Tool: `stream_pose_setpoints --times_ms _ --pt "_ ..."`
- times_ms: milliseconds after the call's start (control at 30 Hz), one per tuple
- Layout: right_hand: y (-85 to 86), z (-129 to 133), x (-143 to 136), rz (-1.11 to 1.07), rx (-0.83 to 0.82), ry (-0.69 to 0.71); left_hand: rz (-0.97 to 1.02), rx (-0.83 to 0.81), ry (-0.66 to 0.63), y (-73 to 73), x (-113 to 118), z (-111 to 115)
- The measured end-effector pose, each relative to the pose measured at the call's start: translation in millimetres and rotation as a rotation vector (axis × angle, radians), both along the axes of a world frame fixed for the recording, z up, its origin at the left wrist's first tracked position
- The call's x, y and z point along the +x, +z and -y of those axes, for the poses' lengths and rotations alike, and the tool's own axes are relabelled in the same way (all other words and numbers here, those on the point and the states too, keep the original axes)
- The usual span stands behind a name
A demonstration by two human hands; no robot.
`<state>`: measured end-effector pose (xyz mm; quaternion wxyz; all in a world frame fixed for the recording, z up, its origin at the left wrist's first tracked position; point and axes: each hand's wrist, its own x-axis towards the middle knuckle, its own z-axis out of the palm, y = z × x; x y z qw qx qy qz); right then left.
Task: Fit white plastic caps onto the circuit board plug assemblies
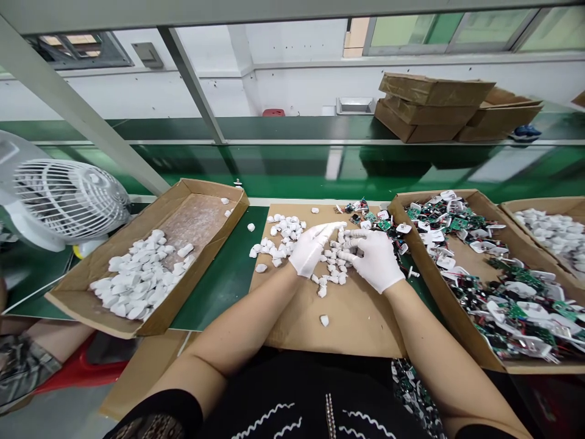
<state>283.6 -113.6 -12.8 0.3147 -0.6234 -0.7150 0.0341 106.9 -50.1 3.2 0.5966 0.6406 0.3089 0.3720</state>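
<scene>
Both of my hands wear white gloves and rest over a brown cardboard sheet (pixel 338 332). My left hand (pixel 311 247) has its fingers stretched out along the left side of a loose pile of small white plastic pieces (pixel 336 263). Opposite it, my right hand (pixel 375 257) reaches into the pile with fingers slightly apart, touching the pieces; I see nothing gripped in it. A second cluster of white pieces (pixel 286 227) lies left of my left hand. One single white piece (pixel 324 320) sits nearer to me on the sheet.
At left, a cardboard tray (pixel 201 189) holds many white pieces, beside a white fan (pixel 68 195). To the right, another cardboard tray (pixel 434 286) contains circuit boards with wires, some spilling onto the sheet. Further right stands a box of white pieces (pixel 553 235). Cardboard boxes (pixel 434 107) sit behind.
</scene>
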Motion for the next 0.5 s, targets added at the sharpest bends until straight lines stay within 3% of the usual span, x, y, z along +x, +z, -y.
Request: stream_pose_setpoints --times_ms 200,367,433,500 --pt "-4.0 -2 18 -0.078 0.093 -0.163 0.029 -0.137 0.116 12.8 -11 -5" --pt "-4.6 0 13 -0.130 0.101 -0.163 0.030 -0.148 0.188 15.6 -11 -7" --pt "-2.8 1 10 -0.191 0.113 -0.181 0.067 -0.132 0.214 23.5 -12 -5" --pt "7.6 6 9 -0.277 0.117 -0.239 0.144 -0.062 0.216 41.0 -19 -2"
